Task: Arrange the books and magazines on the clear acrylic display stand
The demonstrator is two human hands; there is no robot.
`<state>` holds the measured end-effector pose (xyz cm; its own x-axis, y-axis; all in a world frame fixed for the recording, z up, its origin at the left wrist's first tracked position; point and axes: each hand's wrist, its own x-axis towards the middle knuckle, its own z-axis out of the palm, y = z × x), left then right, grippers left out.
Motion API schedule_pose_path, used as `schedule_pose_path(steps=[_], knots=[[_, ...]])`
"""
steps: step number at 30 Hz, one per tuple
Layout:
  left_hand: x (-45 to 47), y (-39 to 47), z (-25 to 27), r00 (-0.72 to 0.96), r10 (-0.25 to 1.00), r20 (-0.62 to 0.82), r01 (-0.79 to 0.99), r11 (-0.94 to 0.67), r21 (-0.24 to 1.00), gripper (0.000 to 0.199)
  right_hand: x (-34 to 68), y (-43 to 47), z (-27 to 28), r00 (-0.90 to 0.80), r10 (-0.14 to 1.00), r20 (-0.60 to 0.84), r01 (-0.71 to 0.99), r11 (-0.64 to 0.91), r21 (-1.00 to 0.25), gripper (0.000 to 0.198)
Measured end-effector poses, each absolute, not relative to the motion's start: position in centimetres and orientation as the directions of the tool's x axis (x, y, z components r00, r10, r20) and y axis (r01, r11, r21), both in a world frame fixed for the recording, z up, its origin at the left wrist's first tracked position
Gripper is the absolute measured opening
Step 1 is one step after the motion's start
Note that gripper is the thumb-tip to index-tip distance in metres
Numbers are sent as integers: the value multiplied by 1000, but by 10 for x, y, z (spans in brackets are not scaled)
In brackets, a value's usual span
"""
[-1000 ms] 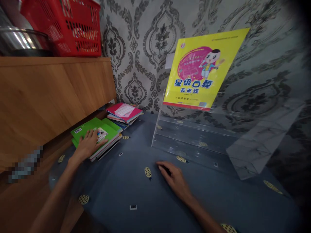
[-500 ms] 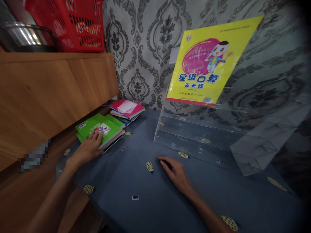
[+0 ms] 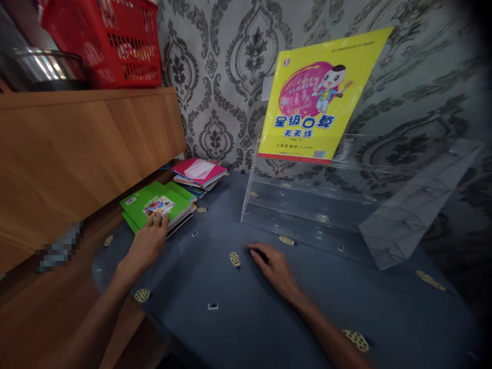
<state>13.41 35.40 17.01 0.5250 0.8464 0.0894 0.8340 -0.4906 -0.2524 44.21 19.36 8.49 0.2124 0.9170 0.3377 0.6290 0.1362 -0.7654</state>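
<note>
My left hand [image 3: 150, 240] rests at the near edge of a green book [image 3: 144, 201], its fingertips on the cover close to the cartoon picture. The thumb side is hidden. This book tops a small stack on the left of the table. My right hand [image 3: 274, 269] lies on the blue tablecloth [image 3: 215, 277], holding nothing, its fingers loosely curved and a gap showing by the thumb. Beyond it stands a clear acrylic rack [image 3: 307, 200] with stepped tiers. A yellow workbook [image 3: 307, 92] with a cartoon child leans upright in its rear tier.
Behind the green books sits another stack topped by a pink book [image 3: 202, 170]. A wooden cabinet [image 3: 92, 138] borders the left side, carrying a red plastic basket [image 3: 103, 46] and a metal bowl [image 3: 49, 66]. The patterned wall [image 3: 215, 102] closes off the back.
My left hand has slid back toward the near edge of the green book, uncovering its picture. My right hand stays nearly where it was. The view has shifted slightly.
</note>
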Motion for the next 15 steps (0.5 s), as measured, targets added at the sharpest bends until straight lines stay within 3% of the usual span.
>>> schedule_pose_path(steps=[2,5,8,11,15], knots=[[130,351,167,527,837,145,847,-503,-173,53,442,193,84,212,917,339,630,137,-764,30],[111,365,168,517,835,190,844,-534,46,50,443,193,82,202,920,335,630,140,-764,30],[86,407,178,424,889,172,863,-454,221,48,445,194,80,188,921,341,631,153,-761,29],[69,458,189,219,959,178,951,-251,181,53,445,194,79,181,920,348,640,159,-751,29],[61,504,191,155,974,166,965,-185,184,52,437,191,83,168,921,351,642,168,-748,28]])
